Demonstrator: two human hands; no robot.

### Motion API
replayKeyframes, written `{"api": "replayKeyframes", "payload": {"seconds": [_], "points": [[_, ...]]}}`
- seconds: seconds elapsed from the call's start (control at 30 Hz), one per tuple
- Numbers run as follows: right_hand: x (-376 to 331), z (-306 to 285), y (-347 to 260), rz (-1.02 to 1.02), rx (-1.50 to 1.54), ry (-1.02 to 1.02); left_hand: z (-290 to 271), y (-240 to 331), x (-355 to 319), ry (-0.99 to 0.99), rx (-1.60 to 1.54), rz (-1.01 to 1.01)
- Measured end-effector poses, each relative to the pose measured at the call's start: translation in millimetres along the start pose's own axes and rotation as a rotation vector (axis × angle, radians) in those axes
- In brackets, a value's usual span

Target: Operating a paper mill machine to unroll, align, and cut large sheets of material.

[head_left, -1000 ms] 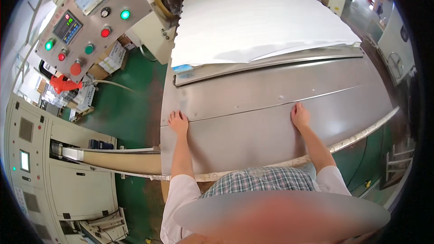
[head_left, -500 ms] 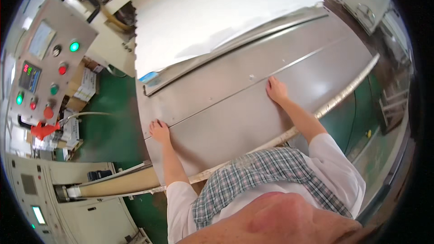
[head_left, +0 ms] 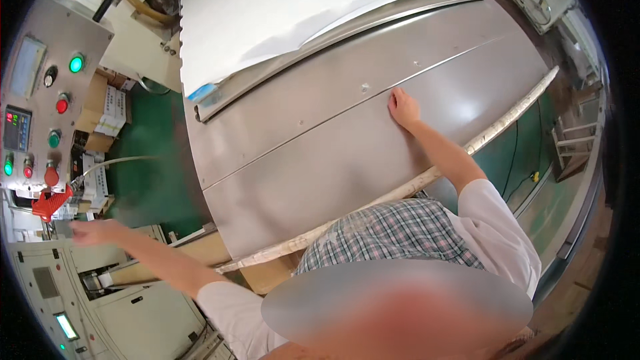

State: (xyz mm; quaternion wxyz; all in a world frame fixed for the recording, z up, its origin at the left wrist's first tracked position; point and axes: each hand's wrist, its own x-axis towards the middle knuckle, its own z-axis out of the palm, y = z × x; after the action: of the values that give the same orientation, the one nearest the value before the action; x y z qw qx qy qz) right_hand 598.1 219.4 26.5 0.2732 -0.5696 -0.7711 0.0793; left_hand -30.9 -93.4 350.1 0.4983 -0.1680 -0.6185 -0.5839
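Note:
My left hand [head_left: 97,233] is stretched out to the far left, just below a red air blow gun [head_left: 52,204] that hangs at the bottom of the control panel [head_left: 91,33]. A gap shows between hand and gun, and the blurred fingers are hard to read. On the steel table [head_left: 320,167] rests my right hand [head_left: 405,108], its fingers curled in, beside the long seam; nothing shows in it. Beyond the seam, a white sheet [head_left: 267,13] covers the far part of the table, its near edge lying loose along a metal bar [head_left: 347,40].
A wrapped pole [head_left: 507,123] runs along the table's near edge, against my apron. Cartons [head_left: 107,110] stand on the green floor behind the panel. At lower left is a cream machine cabinet [head_left: 147,313]. A handwheel [head_left: 537,7] is at the far right.
My left hand has left the table and swung out left toward the red air blow gun. The right hand stays on the table, and the view has shifted a little.

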Motion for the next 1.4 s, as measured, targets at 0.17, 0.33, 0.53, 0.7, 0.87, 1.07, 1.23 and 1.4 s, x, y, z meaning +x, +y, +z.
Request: {"api": "replayKeyframes", "payload": {"seconds": [0.17, 0.33, 0.53, 0.7, 0.87, 1.07, 1.23, 1.4], "points": [[5, 2, -22, -0.028, -0.017, -0.028, -5, -17, 152, -0.286, 0.570, 0.689], [5, 8, -15, -0.003, 0.022, -0.037, 31, -33, 169, -0.289, -0.021, -0.069], [8, 4, -18, 0.025, 0.042, -0.087, 40, -43, 136, -0.284, -0.379, -0.290], [73, 18, 6, -0.002, 0.052, -0.135, 29, 27, 135, -0.134, -0.158, 0.051], [151, 37, -26, -0.038, 0.025, -0.016, -16, 152, 42, -0.327, -0.597, 0.308], [216, 86, -39, 0.005, -0.152, -0.138, 14, 29, -149, -1.724, -0.024, 0.340], [229, 115, -42, -0.070, -0.559, -0.266, 12, -27, -248, -1.896, 0.317, -0.404], [228, 120, -40, -0.016, -0.452, -0.177, 30, 57, -378, -2.028, 0.078, -0.099]]}}
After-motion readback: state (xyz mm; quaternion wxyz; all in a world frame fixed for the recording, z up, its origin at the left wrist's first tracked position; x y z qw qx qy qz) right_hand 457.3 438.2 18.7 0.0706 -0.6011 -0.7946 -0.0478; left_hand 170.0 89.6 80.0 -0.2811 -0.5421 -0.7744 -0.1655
